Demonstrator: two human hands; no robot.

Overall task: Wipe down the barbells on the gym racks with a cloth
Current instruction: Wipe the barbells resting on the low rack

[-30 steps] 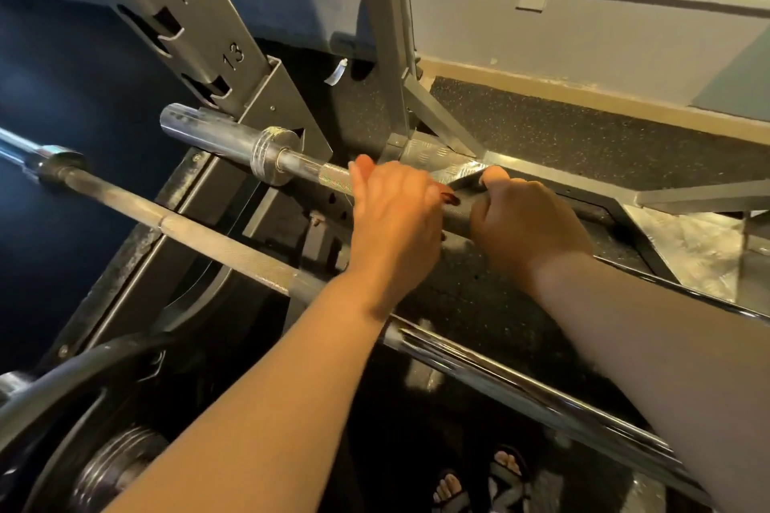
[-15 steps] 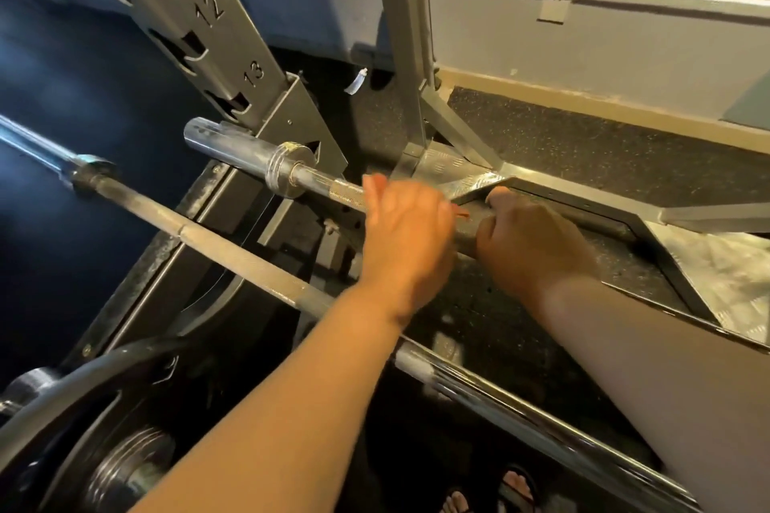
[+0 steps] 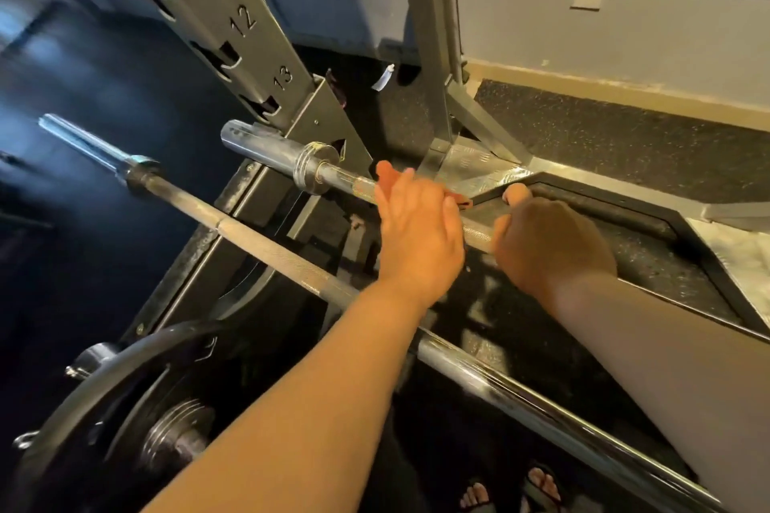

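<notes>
Left hand (image 3: pixel 416 229) clasps the far barbell (image 3: pixel 266 146) low on the rack (image 3: pixel 233 12), red cloth (image 3: pixel 460 201) peeking past its fingers. Right hand (image 3: pixel 550 250) grips the same bar just right. Near barbell (image 3: pixel 266 250) runs under both forearms.

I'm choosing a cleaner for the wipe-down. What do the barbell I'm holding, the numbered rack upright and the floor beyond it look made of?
The barbell looks like steel, perhaps chrome-plated: the sleeve has bright reflections and the shaft has cross-hatched knurling. The rack upright looks like painted or powder-coated metal, probably steel: it is matte grey with cut slots. The floor is likely rubber matting: dull black with pale speckles.
</notes>
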